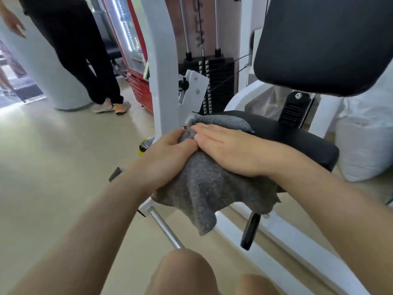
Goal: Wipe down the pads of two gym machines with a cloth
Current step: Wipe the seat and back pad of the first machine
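Observation:
A grey cloth point(204, 188) is draped over the near left end of the black seat pad point(297, 141) of a white gym machine. My left hand point(168, 158) grips the cloth at the pad's left edge, fingers curled into the fabric. My right hand point(229, 150) lies flat on top of the cloth, palm down, pressing it onto the pad. A corner of the cloth hangs down below the seat. Above and behind stands the black back pad point(323, 43), uncovered.
The machine's white upright post point(163, 67) rises just left of the seat, with the weight stack point(214, 81) behind. A black adjustment handle point(251, 231) sticks out under the seat. A person in dark trousers point(85, 52) stands at the left. My knees point(185, 273) are at the bottom.

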Demonstrator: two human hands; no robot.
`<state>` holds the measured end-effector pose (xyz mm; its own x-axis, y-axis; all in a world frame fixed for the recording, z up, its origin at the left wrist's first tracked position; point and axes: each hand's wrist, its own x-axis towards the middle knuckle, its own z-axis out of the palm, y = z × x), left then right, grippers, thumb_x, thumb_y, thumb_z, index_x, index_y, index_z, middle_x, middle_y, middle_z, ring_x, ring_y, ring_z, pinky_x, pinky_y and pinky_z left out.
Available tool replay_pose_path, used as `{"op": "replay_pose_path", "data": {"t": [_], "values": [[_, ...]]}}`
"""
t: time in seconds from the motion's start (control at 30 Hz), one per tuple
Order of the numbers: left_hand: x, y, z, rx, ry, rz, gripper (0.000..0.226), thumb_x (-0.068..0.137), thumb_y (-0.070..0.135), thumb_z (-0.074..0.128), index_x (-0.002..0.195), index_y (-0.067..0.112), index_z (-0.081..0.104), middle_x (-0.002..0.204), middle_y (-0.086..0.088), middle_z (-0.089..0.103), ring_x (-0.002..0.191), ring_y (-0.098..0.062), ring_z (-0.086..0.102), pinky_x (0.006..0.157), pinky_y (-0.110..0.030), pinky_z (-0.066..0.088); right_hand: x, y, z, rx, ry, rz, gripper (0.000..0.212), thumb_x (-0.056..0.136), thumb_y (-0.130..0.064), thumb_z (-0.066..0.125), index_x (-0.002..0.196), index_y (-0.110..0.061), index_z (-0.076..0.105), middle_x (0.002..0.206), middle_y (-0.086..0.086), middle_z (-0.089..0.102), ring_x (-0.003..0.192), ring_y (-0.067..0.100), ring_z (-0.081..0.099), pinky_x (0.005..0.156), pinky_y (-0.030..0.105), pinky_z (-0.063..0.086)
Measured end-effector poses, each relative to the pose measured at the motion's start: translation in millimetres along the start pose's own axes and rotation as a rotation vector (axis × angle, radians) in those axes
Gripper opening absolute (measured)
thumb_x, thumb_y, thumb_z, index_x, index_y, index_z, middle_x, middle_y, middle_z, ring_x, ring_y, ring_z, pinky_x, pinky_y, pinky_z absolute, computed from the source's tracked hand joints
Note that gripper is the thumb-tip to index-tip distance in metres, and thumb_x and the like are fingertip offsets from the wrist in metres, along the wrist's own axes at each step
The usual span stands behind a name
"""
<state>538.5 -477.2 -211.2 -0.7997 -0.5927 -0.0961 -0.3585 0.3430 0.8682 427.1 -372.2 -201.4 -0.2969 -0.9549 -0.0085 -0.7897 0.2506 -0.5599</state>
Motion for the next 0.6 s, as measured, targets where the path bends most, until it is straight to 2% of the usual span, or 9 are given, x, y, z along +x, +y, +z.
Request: {"op": "replay_pose_path", "data": {"t": [0.03, 0.1, 0.2, 0.27, 0.33, 0.4, 0.47, 0.53, 0.6], "values": [[4.6, -1.8, -2.7, -0.085, -0.033, -0.053, 0.028, 0.088, 0.040, 0.054, 0.110, 0.029, 0.067, 0.110, 0.008, 0.071, 0.105, -0.014, 0.065, 0.098, -0.038, 0.047, 9.2, 1.0, -1.3, 0.040, -0.043, 0.024, 0.050, 0.102, -0.033, 0.016, 0.148, -0.014, 0.021, 0.158, -0.003, 0.018, 0.143, 0.008, 0.013, 0.113, 0.022, 0.005], [14.3, -4.8, -5.3, -0.243, -0.061, -0.183, 0.027, 0.089, 0.036, 0.056, 0.104, 0.018, 0.070, 0.104, -0.004, 0.074, 0.096, -0.019, 0.070, 0.090, -0.038, 0.053, 30.9, 5.2, -2.0, 0.114, -0.103, 0.082, 0.047, 0.103, -0.026, 0.016, 0.141, -0.006, 0.034, 0.151, 0.009, 0.031, 0.139, 0.018, 0.024, 0.108, 0.020, 0.011], [28.3, -5.6, -5.7, -0.435, -0.110, -0.326, 0.037, 0.087, 0.040, 0.061, 0.109, 0.010, 0.068, 0.103, -0.010, 0.074, 0.096, -0.025, 0.070, 0.089, -0.039, 0.054, 57.0, 10.5, -3.3, -0.001, -0.110, 0.053, 0.048, 0.098, -0.039, 0.017, 0.116, -0.019, 0.057, 0.136, 0.005, 0.051, 0.124, 0.020, 0.043, 0.109, 0.039, 0.027], [33.0, -5.7, -6.7, -0.468, -0.107, -0.326, 0.037, 0.089, 0.036, 0.060, 0.111, 0.007, 0.066, 0.109, -0.013, 0.072, 0.102, -0.027, 0.068, 0.095, -0.041, 0.051, 68.2, 12.9, -3.0, -0.103, -0.063, 0.064, 0.055, 0.087, -0.051, 0.016, 0.106, -0.025, 0.061, 0.129, 0.004, 0.057, 0.118, 0.023, 0.048, 0.104, 0.048, 0.033], [34.5, -7.9, -8.7, -0.417, -0.080, -0.278, 0.036, 0.090, 0.035, 0.059, 0.111, 0.007, 0.066, 0.111, -0.012, 0.072, 0.103, -0.026, 0.067, 0.098, -0.042, 0.050, 72.0, 16.3, -1.1, -0.160, -0.035, 0.059, 0.065, 0.076, -0.057, 0.010, 0.103, -0.026, 0.060, 0.128, 0.003, 0.057, 0.119, 0.024, 0.048, 0.102, 0.050, 0.035], [32.9, -7.7, -9.1, -0.364, -0.102, -0.238, 0.034, 0.090, 0.036, 0.059, 0.109, 0.010, 0.068, 0.108, -0.009, 0.073, 0.102, -0.024, 0.068, 0.096, -0.040, 0.050, 66.5, 16.5, 1.1, -0.194, -0.009, 0.063, 0.063, 0.075, -0.060, 0.005, 0.099, -0.029, 0.054, 0.127, 0.003, 0.055, 0.121, 0.024, 0.045, 0.103, 0.049, 0.033], [35.2, -7.2, -9.2, -0.365, -0.140, -0.249, 0.032, 0.091, 0.034, 0.058, 0.109, 0.010, 0.068, 0.108, -0.011, 0.073, 0.103, -0.026, 0.068, 0.096, -0.040, 0.051, 56.5, 19.4, 3.0, -0.190, -0.017, 0.062, 0.048, 0.091, -0.050, 0.010, 0.105, -0.029, 0.050, 0.132, 0.004, 0.049, 0.128, 0.023, 0.040, 0.109, 0.048, 0.028], [41.6, -5.4, -8.4, -0.387, -0.184, -0.266, 0.033, 0.090, 0.031, 0.059, 0.110, 0.007, 0.068, 0.108, -0.014, 0.072, 0.103, -0.028, 0.068, 0.096, -0.041, 0.051, 47.4, 22.4, 0.8, -0.134, -0.049, 0.064, 0.047, 0.100, -0.039, 0.015, 0.131, -0.019, 0.044, 0.145, 0.004, 0.038, 0.138, 0.018, 0.028, 0.116, 0.041, 0.017], [51.6, -0.7, -5.8, -0.393, -0.184, -0.280, 0.028, 0.089, 0.028, 0.059, 0.104, 0.006, 0.068, 0.097, -0.013, 0.074, 0.089, -0.022, 0.071, 0.085, -0.034, 0.056, 49.1, 29.0, -3.2, -0.107, -0.059, 0.074, 0.048, 0.102, -0.034, 0.016, 0.140, -0.012, 0.035, 0.150, 0.004, 0.032, 0.141, 0.014, 0.022, 0.117, 0.033, 0.013]]}}
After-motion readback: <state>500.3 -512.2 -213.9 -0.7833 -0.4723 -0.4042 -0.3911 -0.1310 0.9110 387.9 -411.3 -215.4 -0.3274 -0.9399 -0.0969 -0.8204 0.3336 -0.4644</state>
